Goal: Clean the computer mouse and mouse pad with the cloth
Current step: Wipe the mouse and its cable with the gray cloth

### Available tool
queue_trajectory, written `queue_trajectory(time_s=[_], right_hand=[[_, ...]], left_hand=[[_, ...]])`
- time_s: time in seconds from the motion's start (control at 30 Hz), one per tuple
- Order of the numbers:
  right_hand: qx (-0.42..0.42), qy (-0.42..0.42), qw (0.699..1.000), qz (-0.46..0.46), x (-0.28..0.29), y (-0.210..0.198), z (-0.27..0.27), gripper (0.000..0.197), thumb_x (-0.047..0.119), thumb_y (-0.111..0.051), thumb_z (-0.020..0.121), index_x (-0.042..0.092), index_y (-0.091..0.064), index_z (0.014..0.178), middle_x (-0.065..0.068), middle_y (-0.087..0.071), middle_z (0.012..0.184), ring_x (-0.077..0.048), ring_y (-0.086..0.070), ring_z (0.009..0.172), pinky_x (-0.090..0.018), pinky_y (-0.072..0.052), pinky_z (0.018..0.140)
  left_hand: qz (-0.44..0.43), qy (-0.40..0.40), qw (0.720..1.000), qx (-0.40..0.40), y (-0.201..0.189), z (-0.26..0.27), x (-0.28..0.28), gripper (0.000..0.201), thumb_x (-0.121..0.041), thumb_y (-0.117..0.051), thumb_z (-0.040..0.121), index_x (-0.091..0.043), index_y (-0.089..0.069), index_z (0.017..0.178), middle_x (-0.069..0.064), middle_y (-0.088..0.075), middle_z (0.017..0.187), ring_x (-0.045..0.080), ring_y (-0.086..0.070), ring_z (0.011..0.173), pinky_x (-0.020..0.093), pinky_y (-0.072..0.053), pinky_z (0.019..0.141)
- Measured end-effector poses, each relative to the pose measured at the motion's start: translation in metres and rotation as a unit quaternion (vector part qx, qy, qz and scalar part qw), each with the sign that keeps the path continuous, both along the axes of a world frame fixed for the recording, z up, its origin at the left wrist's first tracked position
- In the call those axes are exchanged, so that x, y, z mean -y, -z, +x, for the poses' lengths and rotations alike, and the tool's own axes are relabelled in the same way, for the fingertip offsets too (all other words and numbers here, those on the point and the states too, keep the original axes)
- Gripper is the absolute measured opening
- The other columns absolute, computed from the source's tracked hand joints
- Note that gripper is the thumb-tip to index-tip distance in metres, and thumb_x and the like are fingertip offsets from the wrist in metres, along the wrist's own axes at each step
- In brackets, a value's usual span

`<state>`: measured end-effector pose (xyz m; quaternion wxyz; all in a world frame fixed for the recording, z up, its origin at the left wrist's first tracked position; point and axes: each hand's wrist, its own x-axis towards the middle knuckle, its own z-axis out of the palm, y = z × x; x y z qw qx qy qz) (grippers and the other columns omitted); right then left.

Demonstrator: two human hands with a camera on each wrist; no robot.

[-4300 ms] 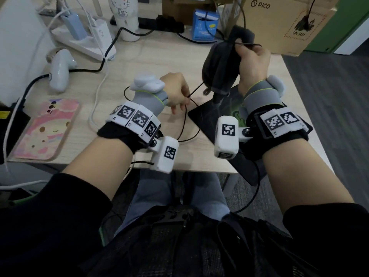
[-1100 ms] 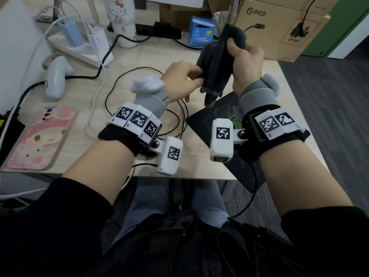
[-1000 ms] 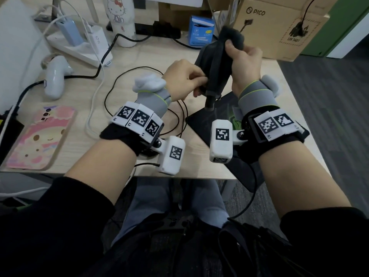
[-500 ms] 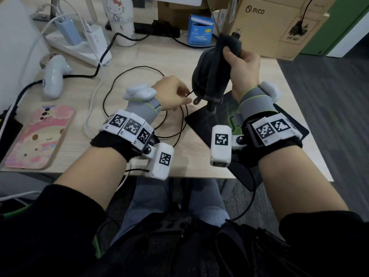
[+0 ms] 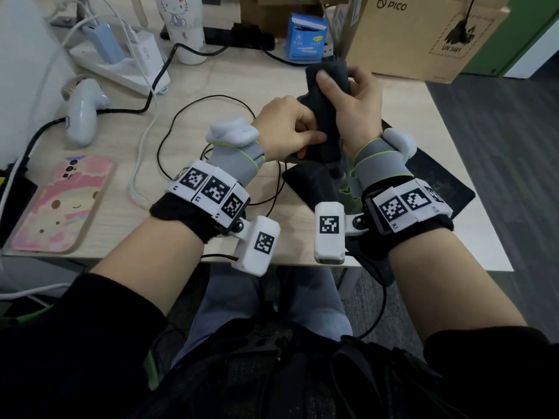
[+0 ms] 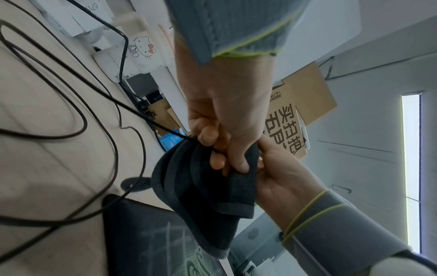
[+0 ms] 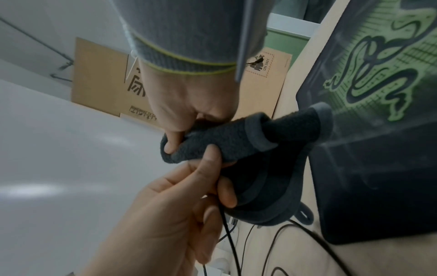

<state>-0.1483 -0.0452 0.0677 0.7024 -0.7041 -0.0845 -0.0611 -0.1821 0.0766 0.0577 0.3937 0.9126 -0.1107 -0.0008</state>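
My right hand (image 5: 354, 98) grips a dark grey cloth (image 5: 325, 116) bunched upright above the desk, fingers and thumb wrapped round it. My left hand (image 5: 287, 125) is against the cloth's lower left side and pinches a thin black cable (image 5: 169, 131) where it enters the folds. The left wrist view shows the cable (image 6: 113, 142) running into the cloth (image 6: 212, 201) under curled fingers. Below both hands lies the black mouse pad (image 5: 438, 179) with a green logo (image 7: 378, 56). No mouse shows in any view.
Loops of the cable lie on the wooden desk (image 5: 211, 80) to the left of the pad. A pink phone (image 5: 60, 204), a white controller (image 5: 81, 111) and a power strip (image 5: 121, 65) sit at the left. A Hello Kitty cup (image 5: 181, 28), blue box (image 5: 305, 37) and cardboard box (image 5: 423, 34) stand behind.
Half a second ago my left hand was lower and away from the cloth, drawing the cable out. It has come back up to the cloth. My right hand still holds the cloth.
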Motion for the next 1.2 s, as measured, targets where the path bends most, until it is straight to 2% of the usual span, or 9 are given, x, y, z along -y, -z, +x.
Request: queue_trajectory(time_s=[0.23,0.33,0.43,0.57,0.7,0.9,0.97,1.07,1.2], right_hand=[[-0.022,-0.008,1.000,0.001,-0.002,0.002,0.003,0.016,0.020,-0.054,0.086,0.008,-0.063,0.080,-0.016,-0.063,0.079,-0.026,-0.059,0.075,-0.047,-0.053,0.075],[-0.022,-0.047,0.998,-0.024,0.000,0.003,0.002,0.015,0.017,-0.050,0.087,0.010,-0.063,0.084,-0.010,-0.063,0.082,-0.022,-0.058,0.081,-0.042,-0.052,0.080],[-0.009,-0.086,0.995,-0.043,-0.002,0.004,0.000,0.016,0.012,-0.049,0.089,0.004,-0.062,0.094,-0.010,-0.062,0.085,-0.020,-0.058,0.084,-0.033,-0.049,0.079],[-0.026,-0.108,0.992,-0.054,-0.002,0.003,-0.002,0.011,0.008,-0.051,0.091,0.008,-0.061,0.086,-0.002,-0.062,0.076,-0.010,-0.061,0.073,-0.022,-0.051,0.070],[-0.048,-0.137,0.989,-0.023,-0.001,0.000,-0.009,0.019,0.014,-0.055,0.092,-0.004,-0.060,0.097,-0.014,-0.068,0.076,-0.021,-0.067,0.072,-0.036,-0.056,0.073],[-0.026,-0.077,0.991,-0.109,-0.010,0.000,-0.005,0.030,0.034,-0.059,0.082,0.010,-0.071,0.071,-0.016,-0.057,0.070,-0.026,-0.055,0.068,-0.051,-0.051,0.067],[-0.017,-0.061,0.988,-0.137,-0.010,0.001,-0.003,0.039,0.035,-0.056,0.083,-0.001,-0.070,0.079,-0.014,-0.054,0.069,-0.021,-0.051,0.066,-0.041,-0.046,0.061],[-0.007,-0.089,0.985,-0.149,-0.006,0.005,-0.001,0.028,0.026,-0.055,0.088,0.011,-0.061,0.066,-0.006,-0.048,0.063,-0.012,-0.043,0.060,-0.025,-0.037,0.055],[0.002,-0.107,0.984,-0.141,-0.004,0.006,-0.001,0.017,0.021,-0.058,0.084,0.016,-0.063,0.069,-0.005,-0.056,0.065,-0.012,-0.050,0.063,-0.024,-0.042,0.059]], left_hand=[[-0.083,-0.091,0.988,0.093,0.003,-0.001,-0.015,0.040,-0.040,-0.057,0.089,-0.007,-0.067,0.069,0.003,-0.066,0.059,0.006,-0.052,0.033,0.020,-0.040,0.044],[-0.119,-0.161,0.966,0.165,0.005,0.007,-0.023,0.026,-0.029,-0.052,0.089,-0.016,-0.064,0.108,-0.012,-0.064,0.085,0.015,-0.063,0.051,0.030,-0.051,0.059],[-0.088,-0.118,0.974,0.170,0.002,0.009,-0.023,0.050,-0.017,-0.054,0.086,-0.022,-0.049,0.135,-0.014,-0.060,0.106,0.015,-0.060,0.068,0.027,-0.050,0.072],[-0.107,-0.091,0.973,0.184,0.001,0.008,-0.022,0.047,-0.012,-0.056,0.081,-0.020,-0.059,0.127,-0.009,-0.061,0.102,0.021,-0.063,0.081,0.037,-0.053,0.079],[-0.112,-0.081,0.968,0.209,-0.001,0.003,-0.022,0.041,-0.016,-0.061,0.076,-0.018,-0.067,0.117,-0.007,-0.062,0.100,0.027,-0.063,0.065,0.041,-0.054,0.068],[-0.075,-0.085,0.968,0.226,-0.001,0.000,-0.023,0.031,-0.026,-0.068,0.074,-0.016,-0.073,0.102,-0.009,-0.056,0.088,0.029,-0.057,0.059,0.040,-0.050,0.064],[-0.079,-0.080,0.970,0.218,0.000,0.000,-0.026,0.032,-0.026,-0.067,0.073,-0.016,-0.073,0.103,-0.012,-0.055,0.086,0.030,-0.059,0.062,0.039,-0.051,0.063],[-0.079,-0.069,0.973,0.207,0.002,0.001,-0.032,0.030,-0.025,-0.065,0.075,-0.017,-0.073,0.103,-0.015,-0.056,0.086,0.030,-0.061,0.067,0.042,-0.052,0.066],[-0.064,-0.064,0.977,0.191,0.001,0.001,-0.035,0.031,-0.026,-0.067,0.075,-0.019,-0.073,0.104,-0.020,-0.054,0.088,0.024,-0.060,0.063,0.041,-0.052,0.068]])
